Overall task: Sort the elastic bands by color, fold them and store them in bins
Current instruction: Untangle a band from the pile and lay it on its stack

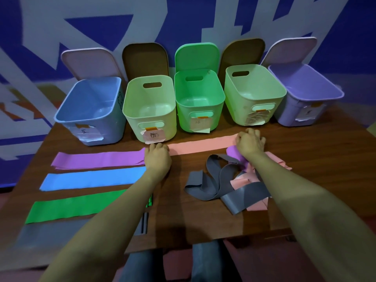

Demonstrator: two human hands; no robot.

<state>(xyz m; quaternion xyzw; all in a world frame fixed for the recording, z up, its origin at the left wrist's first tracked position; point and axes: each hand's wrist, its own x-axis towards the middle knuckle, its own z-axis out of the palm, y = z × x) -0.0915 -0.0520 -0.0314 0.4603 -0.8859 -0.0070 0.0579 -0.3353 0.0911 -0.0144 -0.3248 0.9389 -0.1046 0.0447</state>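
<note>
Sorting stage, judged close to giving way to folding. Stretched flat on the brown wooden surface (183, 220), just in front of the bins: a long salmon-pink elastic band (201, 146), pinned at its left end under the curled fingers of the left hand (157, 157) and gripped at its right end by the right hand (250, 142), likewise curled.

Laid parallel to the left: a flat purple elastic band (97, 159), a flat light-blue elastic band (91, 178), a flat green elastic band (77, 206).

Not yet sorted, beside the right forearm: a tangled heap of grey, pink and purple bands (223, 180).

No band visible in the blue plastic bin (101, 129), left pale-green bin (132, 123), mid-green bin (183, 115), right pale-green bin (238, 106) or lilac bin (289, 112).

Next, probably: letting the pink strip lie flat, then drawing one strip from the heap without dragging its neighbours.

Writing: on the left pale-green bin's taped paper label (153, 136), a handwritten character resembling "粉"; other labels too faint to read. No brand visible.
</note>
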